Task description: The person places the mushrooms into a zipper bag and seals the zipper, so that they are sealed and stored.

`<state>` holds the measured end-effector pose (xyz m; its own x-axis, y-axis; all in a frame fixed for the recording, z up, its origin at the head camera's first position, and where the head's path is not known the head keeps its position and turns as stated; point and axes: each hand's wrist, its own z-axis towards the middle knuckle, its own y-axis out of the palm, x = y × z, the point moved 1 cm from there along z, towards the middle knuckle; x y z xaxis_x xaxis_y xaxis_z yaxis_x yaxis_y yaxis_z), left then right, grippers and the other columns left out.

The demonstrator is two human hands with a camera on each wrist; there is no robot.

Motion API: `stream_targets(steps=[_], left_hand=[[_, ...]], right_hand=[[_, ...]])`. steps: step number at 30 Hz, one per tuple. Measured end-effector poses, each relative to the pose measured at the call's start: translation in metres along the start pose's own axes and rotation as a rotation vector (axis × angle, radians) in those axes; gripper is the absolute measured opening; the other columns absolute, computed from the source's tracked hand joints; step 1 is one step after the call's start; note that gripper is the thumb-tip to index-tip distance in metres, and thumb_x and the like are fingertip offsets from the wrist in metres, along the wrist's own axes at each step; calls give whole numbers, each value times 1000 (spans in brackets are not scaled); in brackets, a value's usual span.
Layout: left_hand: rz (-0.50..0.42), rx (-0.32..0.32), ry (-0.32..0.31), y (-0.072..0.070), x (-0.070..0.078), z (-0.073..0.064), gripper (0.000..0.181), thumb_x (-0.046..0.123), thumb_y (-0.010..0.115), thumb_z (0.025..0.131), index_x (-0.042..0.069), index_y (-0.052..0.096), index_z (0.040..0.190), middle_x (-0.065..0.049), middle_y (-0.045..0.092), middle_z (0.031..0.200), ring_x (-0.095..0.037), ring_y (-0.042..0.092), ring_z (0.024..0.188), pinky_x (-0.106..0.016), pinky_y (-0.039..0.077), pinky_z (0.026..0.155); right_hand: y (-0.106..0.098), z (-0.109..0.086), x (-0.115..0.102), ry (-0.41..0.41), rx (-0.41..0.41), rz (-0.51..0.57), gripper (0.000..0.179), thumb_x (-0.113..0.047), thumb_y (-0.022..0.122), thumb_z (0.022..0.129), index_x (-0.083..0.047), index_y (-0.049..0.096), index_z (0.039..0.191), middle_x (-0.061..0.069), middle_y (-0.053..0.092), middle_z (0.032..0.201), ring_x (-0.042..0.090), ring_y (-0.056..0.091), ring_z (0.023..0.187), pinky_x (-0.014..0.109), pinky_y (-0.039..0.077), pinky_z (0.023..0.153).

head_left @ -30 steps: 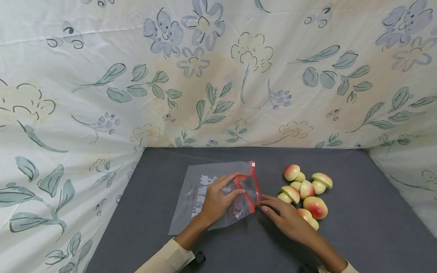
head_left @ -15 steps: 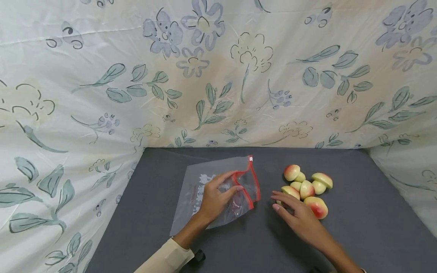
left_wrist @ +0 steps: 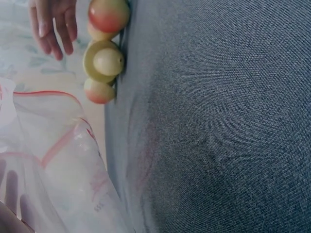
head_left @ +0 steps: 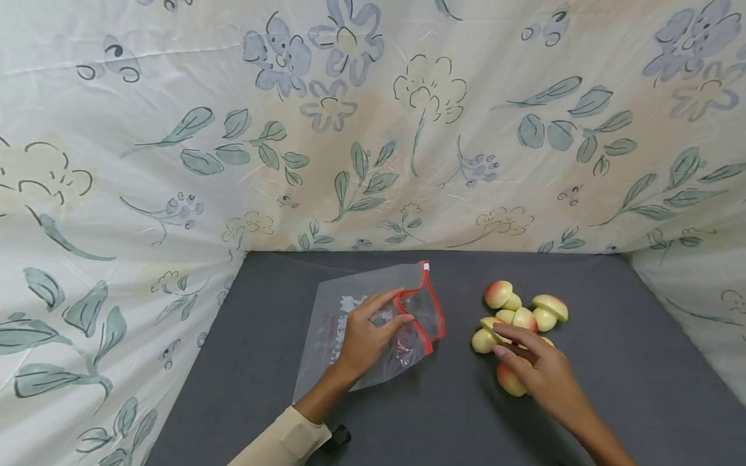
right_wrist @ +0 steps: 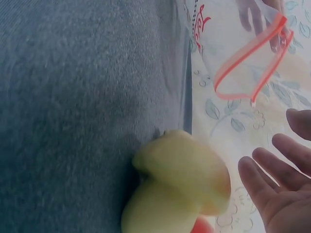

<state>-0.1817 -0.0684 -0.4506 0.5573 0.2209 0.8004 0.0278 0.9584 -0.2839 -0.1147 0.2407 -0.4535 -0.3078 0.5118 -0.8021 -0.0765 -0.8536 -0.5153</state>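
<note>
A clear zip bag [head_left: 323, 323] with a red-edged mouth is held up by my left hand [head_left: 362, 336], which pinches the near lip between thumb and fingers. Its mouth gapes toward the right. In the left wrist view the fingers of the left hand [left_wrist: 17, 199] show through the film. My right hand [head_left: 548, 372] hovers over the near end of a group of toy mushrooms [head_left: 498, 294], yellow with red-blushed caps. Its fingers are extended and apart in the right wrist view, close to one mushroom [right_wrist: 180, 170]. This hand hides part of the group in the head view.
A dark grey cloth [head_left: 233, 388] covers the table. Floral curtains [head_left: 373, 162] hang behind and at both sides. A small black object [head_left: 340, 437] sits by the left sleeve [head_left: 285, 437].
My right hand has moved right from beside the bag's mouth to over the mushrooms. The left hand keeps its pinch on the bag, whose mouth has shifted slightly up and away.
</note>
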Motion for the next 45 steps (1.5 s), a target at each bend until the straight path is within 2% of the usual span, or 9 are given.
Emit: stream_targets(steps=[9, 16, 24, 29, 33, 37, 40, 43, 45], left_hand=[[-5, 12, -18, -4, 3, 1, 54, 24, 86, 91, 11, 69, 141, -1, 74, 129, -26, 69, 121, -52, 59, 95], [-42, 39, -23, -8, 4, 4, 54, 22, 87, 90, 6, 69, 139, -3, 76, 127, -32, 71, 117, -51, 60, 95], [-34, 71, -33, -13, 11, 4, 54, 20, 88, 89, 9, 70, 139, -3, 76, 125, -25, 72, 116, -50, 61, 92], [-59, 74, -50, -15, 15, 5, 56, 19, 87, 90, 9, 68, 141, -3, 76, 126, -32, 71, 116, -52, 61, 91], [-76, 70, -50, -16, 17, 6, 57, 16, 86, 91, 5, 66, 143, -8, 76, 125, -35, 71, 115, -54, 61, 91], [-88, 68, -63, -17, 18, 6, 58, 15, 86, 91, 5, 65, 144, -11, 75, 126, -36, 70, 116, -57, 60, 92], [-100, 70, -72, -19, 19, 7, 58, 16, 86, 91, 5, 64, 145, -12, 75, 127, -40, 70, 116, -57, 60, 92], [-108, 75, -79, -20, 18, 9, 58, 16, 86, 91, 6, 65, 144, -9, 75, 128, -42, 70, 116, -54, 61, 91], [-105, 80, -85, -21, 18, 10, 57, 17, 85, 92, 9, 66, 144, -7, 74, 129, -40, 69, 117, -54, 61, 92]], right_hand=[[-17, -6, 12, 73, 24, 35, 39, -13, 74, 102, -4, 65, 139, -4, 67, 135, -4, 69, 112, 15, 57, 87], [-30, -10, 15, 111, 61, 4, 41, -14, 76, 100, -4, 65, 139, -24, 65, 131, -5, 70, 107, 13, 57, 83], [-42, -14, 28, 234, 73, -48, 53, -23, 79, 99, -10, 60, 147, -28, 64, 127, -14, 64, 101, 19, 58, 73], [-47, -15, 38, 256, 76, -88, 58, -26, 81, 97, -9, 59, 148, -38, 58, 123, -15, 63, 98, 18, 57, 72], [-50, -15, 47, 308, 62, -139, 62, -33, 81, 97, -9, 58, 149, -20, 63, 132, -18, 59, 96, 15, 54, 72], [-54, -15, 55, 377, 4, -190, 70, -42, 78, 98, -7, 53, 153, 17, 61, 147, 15, 73, 107, 19, 54, 71], [-57, -14, 61, 417, -59, -198, 77, -47, 76, 98, -4, 48, 156, 29, 53, 153, 51, 67, 118, 34, 61, 76], [-58, -13, 68, 446, -113, -192, 83, -49, 75, 98, -3, 43, 159, 34, 48, 155, 58, 60, 126, 50, 62, 84], [-58, -13, 72, 451, -128, -171, 83, -48, 75, 99, -1, 41, 159, 35, 47, 155, 58, 58, 129, 46, 62, 85]])
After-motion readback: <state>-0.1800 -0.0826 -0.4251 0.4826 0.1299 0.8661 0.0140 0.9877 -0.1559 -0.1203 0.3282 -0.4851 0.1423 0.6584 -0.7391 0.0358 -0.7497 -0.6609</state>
